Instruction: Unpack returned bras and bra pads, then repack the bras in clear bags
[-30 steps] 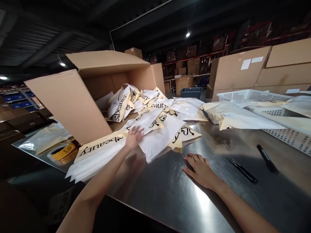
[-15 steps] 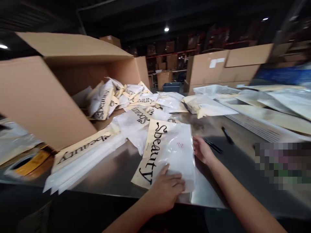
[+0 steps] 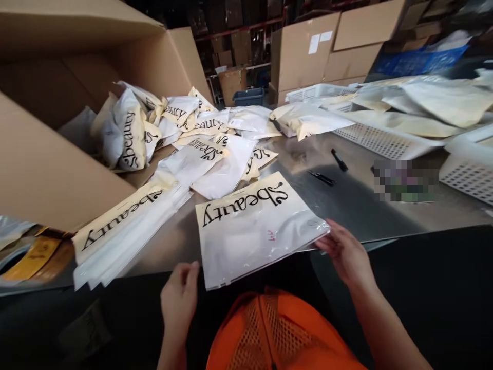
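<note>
A flat plastic packaging bag [image 3: 239, 246] with a cream header printed "beauty" and a small red handwritten mark lies at the table's front edge, its lower side past the edge. My right hand [image 3: 348, 254] pinches its right corner, the thumb partly hidden. My left hand [image 3: 179, 295] is off the bag, just beyond its left end, with the fingers curled in and nothing seen in them. To the left, a fanned stack of similar bags [image 3: 127, 231] rests on the metal table [image 3: 362, 210].
An open carton [image 3: 50, 159] on the left spills filled bags [image 3: 133, 128]. Black pens [image 3: 321, 178] lie behind my right hand. White baskets [image 3: 385, 141] with more bags stand at the right. A tape roll [image 3: 34, 257] sits at the left edge.
The bag has turned so its header faces away from me and has come to the table's front edge. My left hand has left it and moved left; my right hand now grips its corner.
</note>
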Motion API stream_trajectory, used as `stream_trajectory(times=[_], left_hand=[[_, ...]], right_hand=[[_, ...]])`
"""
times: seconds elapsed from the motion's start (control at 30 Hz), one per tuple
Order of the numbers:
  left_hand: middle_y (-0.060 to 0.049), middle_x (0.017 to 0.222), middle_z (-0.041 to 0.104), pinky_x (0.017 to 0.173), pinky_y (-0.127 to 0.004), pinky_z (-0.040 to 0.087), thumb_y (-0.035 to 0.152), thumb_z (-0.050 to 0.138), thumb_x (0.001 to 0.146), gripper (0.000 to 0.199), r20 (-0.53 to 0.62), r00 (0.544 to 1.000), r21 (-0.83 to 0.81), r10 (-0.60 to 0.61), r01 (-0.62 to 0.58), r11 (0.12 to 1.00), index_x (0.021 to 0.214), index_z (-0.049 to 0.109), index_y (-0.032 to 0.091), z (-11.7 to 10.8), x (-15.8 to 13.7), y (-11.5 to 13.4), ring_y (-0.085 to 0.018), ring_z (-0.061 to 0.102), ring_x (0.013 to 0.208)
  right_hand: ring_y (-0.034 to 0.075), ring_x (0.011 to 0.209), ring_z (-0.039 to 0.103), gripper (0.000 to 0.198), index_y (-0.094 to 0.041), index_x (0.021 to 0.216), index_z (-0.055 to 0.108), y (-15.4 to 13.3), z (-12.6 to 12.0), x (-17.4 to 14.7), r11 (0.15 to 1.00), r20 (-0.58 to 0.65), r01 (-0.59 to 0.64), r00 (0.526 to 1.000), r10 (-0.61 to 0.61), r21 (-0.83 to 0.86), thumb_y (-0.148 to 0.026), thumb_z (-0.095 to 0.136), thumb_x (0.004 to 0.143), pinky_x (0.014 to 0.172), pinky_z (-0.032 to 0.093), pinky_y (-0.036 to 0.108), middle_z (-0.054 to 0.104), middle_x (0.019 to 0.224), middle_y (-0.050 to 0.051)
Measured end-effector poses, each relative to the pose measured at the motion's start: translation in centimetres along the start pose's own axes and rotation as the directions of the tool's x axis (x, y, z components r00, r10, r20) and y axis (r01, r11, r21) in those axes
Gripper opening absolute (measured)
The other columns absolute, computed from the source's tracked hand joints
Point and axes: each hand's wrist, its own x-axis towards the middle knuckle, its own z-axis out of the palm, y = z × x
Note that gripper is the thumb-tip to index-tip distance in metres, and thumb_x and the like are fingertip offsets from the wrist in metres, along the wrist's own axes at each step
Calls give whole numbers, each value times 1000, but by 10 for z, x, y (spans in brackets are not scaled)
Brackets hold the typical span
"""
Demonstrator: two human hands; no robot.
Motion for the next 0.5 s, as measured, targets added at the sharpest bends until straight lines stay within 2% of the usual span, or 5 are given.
stream_trajectory(times=[0.13, 0.2, 0.27, 0.4, 0.5], left_hand=[[-3, 63, 64, 59, -28, 41, 67, 54, 81, 49, 447, 894, -241, -35, 158, 958, 68, 60, 20, 10, -12, -6, -19, 60, 59], [-2, 57, 60, 54, -26, 37, 71, 60, 73, 54, 548, 836, -409, -25, 294, 864, 68, 60, 18, 20, -21, -10, -16, 56, 52], [1, 50, 54, 50, -24, 32, 74, 63, 67, 57, 580, 814, -479, -22, 363, 800, 68, 59, 17, 31, -34, -9, -13, 51, 45], [4, 44, 47, 44, -22, 26, 79, 65, 62, 63, 628, 778, -511, 2, 410, 755, 64, 55, 17, 48, -58, 6, -9, 41, 39], [4, 44, 45, 43, -21, 26, 78, 69, 59, 63, 605, 796, -559, -17, 440, 703, 60, 51, 18, 46, -60, 8, -8, 39, 40]], right_hand=[[12, 95, 65, 58, -27, 101, 46, 39, -3, -31, 893, -255, 447, 870, -421, 50, -19, 81, 56, 83, 53, 25, 61, 111, -1], [12, 94, 61, 48, -25, 97, 47, 59, -1, -55, 880, -105, 466, 874, -474, -89, -24, 81, 63, 81, 49, 24, 60, 104, -1], [13, 80, 58, 27, -21, 87, 52, 77, 7, -82, 914, 317, 298, 926, -206, -275, -38, 72, 78, 72, 46, 25, 59, 87, -1], [12, 56, 46, 53, -17, 66, 53, 101, 46, -119, 846, 754, -3, 452, 477, -533, -64, 46, 90, 56, 36, 27, 52, 63, 0], [10, 49, 35, 60, -19, 53, 42, 106, 73, -116, 872, 740, -67, 499, 450, -485, -71, 46, 84, 53, 29, 26, 38, 50, -3]])
